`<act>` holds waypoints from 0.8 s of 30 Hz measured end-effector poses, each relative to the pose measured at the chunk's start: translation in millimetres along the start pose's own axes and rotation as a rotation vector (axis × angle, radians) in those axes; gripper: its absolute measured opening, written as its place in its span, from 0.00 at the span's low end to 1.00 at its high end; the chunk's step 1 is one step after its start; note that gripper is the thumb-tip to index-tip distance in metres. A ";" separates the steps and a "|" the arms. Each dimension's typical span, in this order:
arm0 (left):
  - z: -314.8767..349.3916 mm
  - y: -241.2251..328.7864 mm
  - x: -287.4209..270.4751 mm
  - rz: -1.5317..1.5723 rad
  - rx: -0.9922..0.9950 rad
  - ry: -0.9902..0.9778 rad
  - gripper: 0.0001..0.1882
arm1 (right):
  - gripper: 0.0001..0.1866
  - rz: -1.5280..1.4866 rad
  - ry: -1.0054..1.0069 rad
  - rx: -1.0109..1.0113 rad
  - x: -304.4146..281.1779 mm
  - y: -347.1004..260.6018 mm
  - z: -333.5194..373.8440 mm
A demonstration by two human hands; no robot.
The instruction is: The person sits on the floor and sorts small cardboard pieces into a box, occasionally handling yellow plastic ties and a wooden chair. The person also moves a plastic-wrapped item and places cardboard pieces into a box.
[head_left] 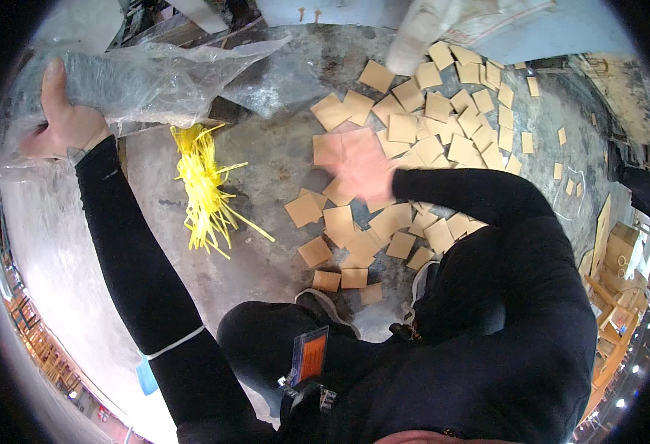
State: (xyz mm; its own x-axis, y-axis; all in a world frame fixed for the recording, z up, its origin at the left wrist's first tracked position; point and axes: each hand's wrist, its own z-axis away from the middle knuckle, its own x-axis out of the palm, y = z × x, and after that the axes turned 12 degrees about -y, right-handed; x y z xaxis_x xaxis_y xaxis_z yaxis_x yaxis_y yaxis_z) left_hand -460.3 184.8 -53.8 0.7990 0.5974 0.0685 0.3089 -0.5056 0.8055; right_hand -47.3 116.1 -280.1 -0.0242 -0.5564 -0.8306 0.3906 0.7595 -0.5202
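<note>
Right hand (360, 166) of mine, open with its fingers spread, was blurred by motion over the left part of the scattered tan squares (403, 127); whether its fingertips touched the pieces below, I could not tell. These squares, thin and seemingly of cardboard, lay on the concrete floor (269, 185) in 1 broad spread, reaching from near my 2 shoes (332, 307) toward the floor's far edge. Many overlapped at odd angles; single pieces lay apart toward the floor's right edge. My left hand (73, 127) was raised toward the floor's far left corner, thumb upright and the other fingers partly hidden, in front of clear plastic film (155, 81); I could not tell whether it gripped anything. Between my 2 hands, yellow strips (199, 185) lay in a loose heap.

Stage of the work, judged from this arrangement: early. The squares were spread out on the floor, but no squared-up stack and no bundle showed among them. No strip could be seen around any square. Ordering of the pieces appeared hardly begun, with nearly all of them loose; anything finished out of view could not be judged.
</note>
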 end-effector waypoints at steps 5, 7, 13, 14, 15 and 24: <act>2.9 11.8 18.3 0.007 0.250 0.161 0.16 | 0.41 0.210 -0.139 -0.336 75.3 -108.9 -55.6; 3.6 15.6 19.3 -0.021 0.224 0.113 0.17 | 0.40 0.244 -0.288 -0.214 90.9 -106.6 -58.3; 5.7 14.1 15.3 -0.175 0.107 0.255 0.20 | 0.35 0.426 -0.504 -0.074 9.9 54.3 55.4; 6.6 14.3 15.9 -0.130 0.160 0.201 0.20 | 0.35 0.527 -0.491 -0.033 -7.3 65.9 74.8; 7.3 14.9 16.8 -0.076 0.180 0.177 0.21 | 0.35 0.525 -0.439 -0.013 -22.2 72.9 85.6; -4.5 -7.7 -9.5 -0.205 0.158 0.126 0.17 | 0.30 0.494 -0.054 0.040 0.4 57.6 -67.8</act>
State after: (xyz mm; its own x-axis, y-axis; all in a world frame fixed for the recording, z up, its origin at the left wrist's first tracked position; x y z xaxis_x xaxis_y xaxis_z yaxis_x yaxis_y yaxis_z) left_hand -472.6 185.8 -58.0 0.6446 0.7645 -0.0056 0.5415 -0.4514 0.7092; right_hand -87.2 182.4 -323.9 0.2197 -0.1508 -0.9638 0.3786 0.9237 -0.0582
